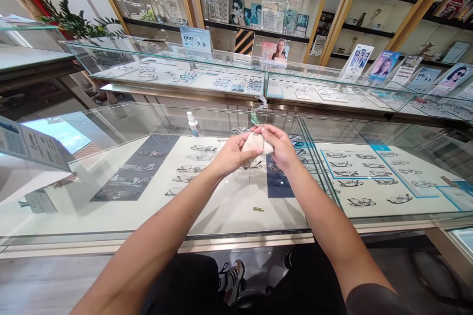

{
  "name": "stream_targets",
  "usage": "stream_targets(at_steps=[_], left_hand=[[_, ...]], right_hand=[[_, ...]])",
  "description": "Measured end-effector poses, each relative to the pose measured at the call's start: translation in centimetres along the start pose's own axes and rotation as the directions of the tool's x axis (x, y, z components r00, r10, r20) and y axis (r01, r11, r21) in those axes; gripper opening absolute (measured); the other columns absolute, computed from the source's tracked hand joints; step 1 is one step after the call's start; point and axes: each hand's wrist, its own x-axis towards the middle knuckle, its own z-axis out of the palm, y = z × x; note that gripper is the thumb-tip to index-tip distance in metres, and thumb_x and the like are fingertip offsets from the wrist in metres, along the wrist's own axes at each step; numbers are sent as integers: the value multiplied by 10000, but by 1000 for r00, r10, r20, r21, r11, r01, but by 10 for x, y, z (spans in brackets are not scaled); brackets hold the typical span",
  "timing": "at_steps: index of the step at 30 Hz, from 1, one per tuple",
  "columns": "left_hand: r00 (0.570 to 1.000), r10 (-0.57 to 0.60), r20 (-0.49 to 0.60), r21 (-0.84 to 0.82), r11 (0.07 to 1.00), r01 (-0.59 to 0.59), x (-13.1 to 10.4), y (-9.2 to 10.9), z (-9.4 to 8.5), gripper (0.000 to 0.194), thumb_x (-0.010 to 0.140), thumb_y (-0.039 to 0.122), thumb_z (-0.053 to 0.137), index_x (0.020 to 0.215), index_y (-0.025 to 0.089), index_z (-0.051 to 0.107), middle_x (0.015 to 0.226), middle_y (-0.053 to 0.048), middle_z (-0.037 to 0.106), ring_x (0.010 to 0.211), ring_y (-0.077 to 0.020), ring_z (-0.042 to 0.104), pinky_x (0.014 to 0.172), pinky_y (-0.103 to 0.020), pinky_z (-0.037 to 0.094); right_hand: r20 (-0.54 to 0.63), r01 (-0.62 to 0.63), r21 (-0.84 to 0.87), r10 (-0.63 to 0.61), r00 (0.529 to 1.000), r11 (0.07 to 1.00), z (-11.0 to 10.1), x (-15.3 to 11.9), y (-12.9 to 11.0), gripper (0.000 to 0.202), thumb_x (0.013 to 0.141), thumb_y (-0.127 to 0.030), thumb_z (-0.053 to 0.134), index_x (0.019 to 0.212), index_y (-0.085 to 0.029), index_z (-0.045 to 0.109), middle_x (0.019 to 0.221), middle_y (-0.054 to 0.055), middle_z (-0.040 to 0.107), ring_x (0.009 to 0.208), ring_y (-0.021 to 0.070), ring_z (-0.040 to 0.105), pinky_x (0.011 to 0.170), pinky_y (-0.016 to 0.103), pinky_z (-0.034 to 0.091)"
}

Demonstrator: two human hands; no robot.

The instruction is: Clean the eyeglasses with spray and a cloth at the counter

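Note:
Above the glass display case, my left hand and my right hand meet around a pale folded cloth. The fingers of both hands press on it. A clear round lens of a pair of glasses sticks up just beyond my fingertips; the rest of the glasses is hidden by the cloth and hands. A white spray bottle stands on the glass to the left of my hands.
Under the glass top of the case lie rows of eyeglasses. Behind it runs a second glass case with upright cards. A printed stand is at the left edge. Shelves line the back wall.

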Motion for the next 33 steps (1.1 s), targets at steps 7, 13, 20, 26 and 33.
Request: stream_targets(at_steps=[7, 13, 20, 26, 33], left_hand=[[999, 24, -38, 27, 999, -23, 1, -1, 0, 518, 716, 414, 969, 1094, 167, 716, 668, 34, 588, 518, -107, 496, 455, -221, 442], [996, 54, -72, 65, 997, -50, -1, 2, 3, 502, 738, 484, 954, 1047, 166, 718, 697, 19, 602, 527, -107, 513, 457, -225, 466], [981, 135, -140, 126, 985, -118, 0, -2, 5, 471, 788, 531, 920, 1009, 160, 732, 692, 20, 608, 522, -99, 509, 477, -224, 454], [956, 166, -240, 129, 982, -138, 2, -10, 5, 642, 822, 642, 868, 1218, 147, 770, 765, -16, 710, 619, -153, 617, 590, -269, 519], [934, 254, -253, 189, 959, -210, 3, -10, 4, 593, 874, 720, 787, 1050, 154, 808, 894, -60, 760, 759, -161, 631, 683, -258, 493]], right_hand=[[-68, 5, 58, -1, 998, 998, -2, 1, -1, 344, 778, -580, 898, 902, -267, 829, 1103, 34, 796, 1010, 221, 685, 885, 336, 551], [-56, -28, 43, 30, 998, 999, -2, 1, -1, 388, 775, -612, 886, 945, -269, 824, 1059, 36, 790, 991, 226, 688, 856, 338, 550], [-36, -49, 86, 52, 998, 995, 2, -1, 0, 378, 756, -605, 913, 931, -280, 834, 1044, 25, 800, 957, 211, 696, 814, 315, 555], [52, 22, -3, -22, 998, 1000, 4, -3, 1, 312, 854, -572, 853, 973, -285, 876, 1093, 32, 821, 1037, 217, 712, 944, 332, 549], [48, 91, -50, -89, 995, 995, 7, -4, -5, 259, 841, -533, 864, 892, -280, 891, 1052, 39, 813, 1050, 232, 697, 999, 373, 527]])
